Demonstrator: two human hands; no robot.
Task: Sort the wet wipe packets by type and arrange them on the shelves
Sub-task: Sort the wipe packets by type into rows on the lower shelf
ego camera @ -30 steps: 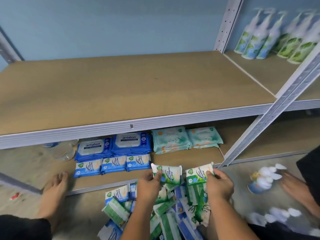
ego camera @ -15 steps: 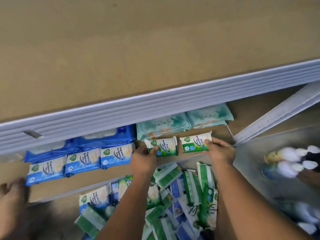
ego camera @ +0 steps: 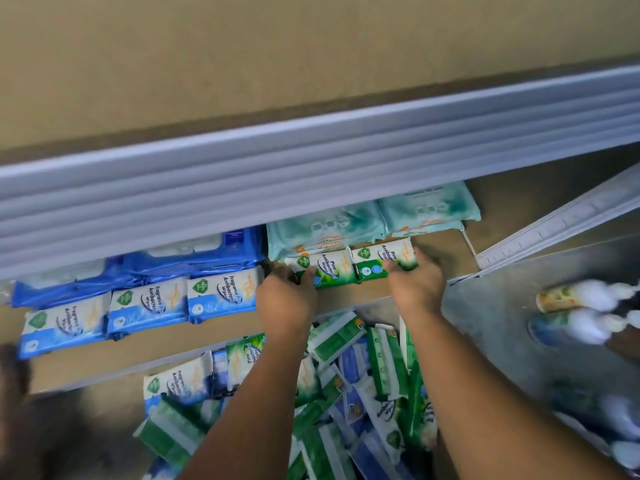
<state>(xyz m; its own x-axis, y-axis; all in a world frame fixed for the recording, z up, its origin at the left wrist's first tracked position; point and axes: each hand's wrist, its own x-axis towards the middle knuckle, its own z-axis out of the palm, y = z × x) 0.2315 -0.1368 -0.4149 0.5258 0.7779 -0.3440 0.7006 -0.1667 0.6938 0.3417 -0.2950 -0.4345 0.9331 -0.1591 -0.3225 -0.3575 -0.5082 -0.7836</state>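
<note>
Two green pine wipe packets lie side by side on the bottom shelf point(ego camera: 446, 252), just in front of the teal packs point(ego camera: 325, 226). My left hand point(ego camera: 285, 299) holds the left green packet point(ego camera: 327, 270) at its near left corner. My right hand point(ego camera: 414, 285) holds the right green packet point(ego camera: 379, 259) at its right end. To the left stand three small blue fragrance-free packets point(ego camera: 149, 304) in a row, with large blue packs point(ego camera: 194, 258) behind them. A mixed heap of green and blue packets point(ego camera: 346, 386) lies on the floor under my forearms.
The grey front rail of the upper shelf point(ego camera: 311, 168) hangs low over the bottom shelf. A slanted grey upright point(ego camera: 561, 220) stands at the right. Blurred pump bottles point(ego camera: 585, 310) lie on the floor at right. A foot point(ego camera: 14, 372) is at the far left.
Both hands carried the two green packets from above the heap forward onto the bottom shelf, up against the teal packs. The camera dipped closer beneath the upper shelf.
</note>
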